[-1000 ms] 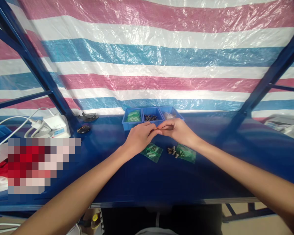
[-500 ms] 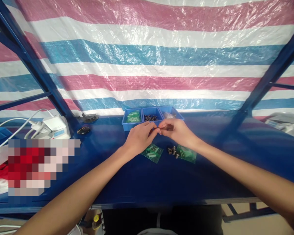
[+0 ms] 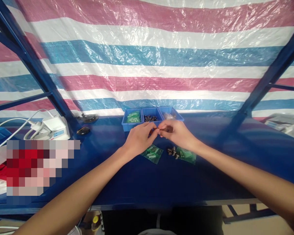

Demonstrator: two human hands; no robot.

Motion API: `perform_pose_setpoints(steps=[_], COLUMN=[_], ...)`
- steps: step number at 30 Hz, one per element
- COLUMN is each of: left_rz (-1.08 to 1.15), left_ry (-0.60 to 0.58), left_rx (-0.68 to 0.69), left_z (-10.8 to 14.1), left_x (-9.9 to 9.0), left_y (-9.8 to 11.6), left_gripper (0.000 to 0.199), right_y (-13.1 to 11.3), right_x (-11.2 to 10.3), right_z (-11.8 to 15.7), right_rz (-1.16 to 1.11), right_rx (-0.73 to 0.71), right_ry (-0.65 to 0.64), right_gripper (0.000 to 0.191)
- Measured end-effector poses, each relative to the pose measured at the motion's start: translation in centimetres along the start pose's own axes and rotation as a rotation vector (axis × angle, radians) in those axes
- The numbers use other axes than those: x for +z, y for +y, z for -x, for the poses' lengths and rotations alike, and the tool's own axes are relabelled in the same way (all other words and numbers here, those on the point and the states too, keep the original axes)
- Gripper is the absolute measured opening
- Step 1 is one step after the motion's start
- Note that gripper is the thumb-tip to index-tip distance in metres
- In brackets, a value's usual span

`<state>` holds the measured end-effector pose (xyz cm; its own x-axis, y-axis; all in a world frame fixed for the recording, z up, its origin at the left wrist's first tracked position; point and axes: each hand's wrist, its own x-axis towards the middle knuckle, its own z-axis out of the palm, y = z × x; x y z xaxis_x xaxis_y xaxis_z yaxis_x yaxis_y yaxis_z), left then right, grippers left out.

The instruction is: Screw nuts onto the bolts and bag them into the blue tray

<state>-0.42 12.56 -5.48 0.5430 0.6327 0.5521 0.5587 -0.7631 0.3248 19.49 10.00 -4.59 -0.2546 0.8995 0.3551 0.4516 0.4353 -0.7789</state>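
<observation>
Pinching above the blue worktop [image 3: 137,182], our left hand [image 3: 140,138] is closed at the fingertips; what it grips, and which way that points, we cannot tell. Below, a flat green-tinted plastic bag [image 3: 154,157] slants, its long axis running rightward and toward us. Next, short metal fasteners [image 3: 172,152] lie loosely heaped, pointing various ways. Our right hand [image 3: 177,131], likewise pinched, meets the left; below its wrist, a second such bag [image 3: 189,157] stretches left to right.

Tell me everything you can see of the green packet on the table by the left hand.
The green packet looks like thin, see-through plastic, roughly rectangular, with several slim, pale pieces inside. It lies flat on the blue table, its upper left part hidden behind the left hand. I cannot tell whether they touch.
</observation>
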Motion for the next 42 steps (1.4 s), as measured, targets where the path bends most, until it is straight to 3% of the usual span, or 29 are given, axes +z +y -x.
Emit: perform_pose_setpoints(steps=[8, 16, 24, 32, 37, 42], left_rz=[-0.033, 0.066, 0.162, 0.124, 0.15, 0.182], left_ry=[-0.05, -0.089, -0.094, -0.055, -0.034, 0.024], left_rx=[-0.015, -0.004, -0.032, -0.02, -0.044, 0.071], left_z=[-0.01, -0.22, -0.03, -0.04, -0.11, -0.24], left_x=[-0.2, 0.05, 0.01, 0.13, -0.2, -0.58], left_y=[-0.13, -0.62, -0.45, -0.75, -0.53, -0.46], left_gripper=[0.026, 0.03, 0.023, 0.027, 0.017, 0.017], right_y=[0.14, 0.04, -0.1, 0.31, -0.01, -0.04], right_x=[-0.19, -0.02, -0.1, -0.02, 0.13, 0.19], right_z=[-0.11, 0.0, -0.31, -0.31, -0.15, -0.18], right_rz=[-0.177, -0.069, -0.18, -0.131, -0.108, -0.182], right_rx=[0.086, 0.011, 0.06, 0.066, 0.081, 0.116], right_ry=[-0.047, -0.011, -0.011, -0.109, -0.163, -0.18], right_gripper=[0.012, 0.026, 0.022, 0.025, 0.028, 0.036])
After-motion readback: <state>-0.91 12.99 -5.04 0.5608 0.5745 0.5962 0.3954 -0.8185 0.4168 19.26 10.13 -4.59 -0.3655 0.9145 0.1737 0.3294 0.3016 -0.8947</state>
